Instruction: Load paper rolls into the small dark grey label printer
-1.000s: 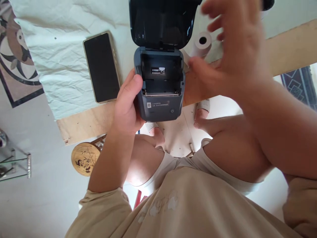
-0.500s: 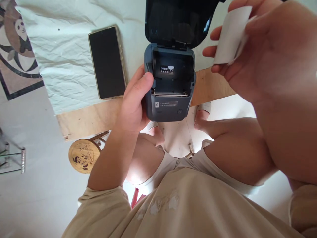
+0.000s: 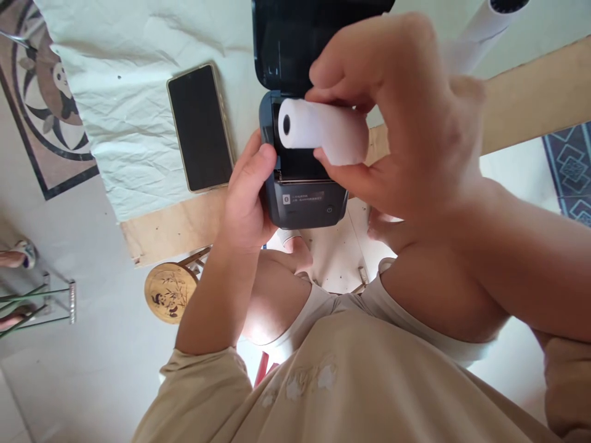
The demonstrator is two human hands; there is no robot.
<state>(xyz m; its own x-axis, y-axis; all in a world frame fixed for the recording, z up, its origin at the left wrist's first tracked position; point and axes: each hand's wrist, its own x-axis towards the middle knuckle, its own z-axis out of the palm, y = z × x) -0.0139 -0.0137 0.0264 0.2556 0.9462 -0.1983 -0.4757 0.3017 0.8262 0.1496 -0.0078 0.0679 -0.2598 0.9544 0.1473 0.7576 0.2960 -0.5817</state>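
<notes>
My left hand (image 3: 252, 191) grips the left side of a dark portable label printer (image 3: 307, 206), thumb along its edge. The printer's black lid (image 3: 290, 43) is flipped up, leaving the paper bay uncovered. My right hand (image 3: 406, 117) is closed round a white paper roll (image 3: 305, 123) with a dark core hole at its left end. The roll is over the bay, tilted slightly; whether it touches the inside I cannot tell. My fingers hide its right end and part of the lid.
A phone (image 3: 201, 129) with a dark screen lies on the pale cloth (image 3: 133, 111) to the left. Another white roll (image 3: 484, 31) is at the upper right. Below the wooden table edge (image 3: 170, 224) stands a round wooden stool (image 3: 170, 292). Someone's foot (image 3: 23, 253) shows at far left.
My right hand has come from the upper right, bringing the paper roll over the printer's bay. The printer, still in my left hand, sits slightly further left in view.
</notes>
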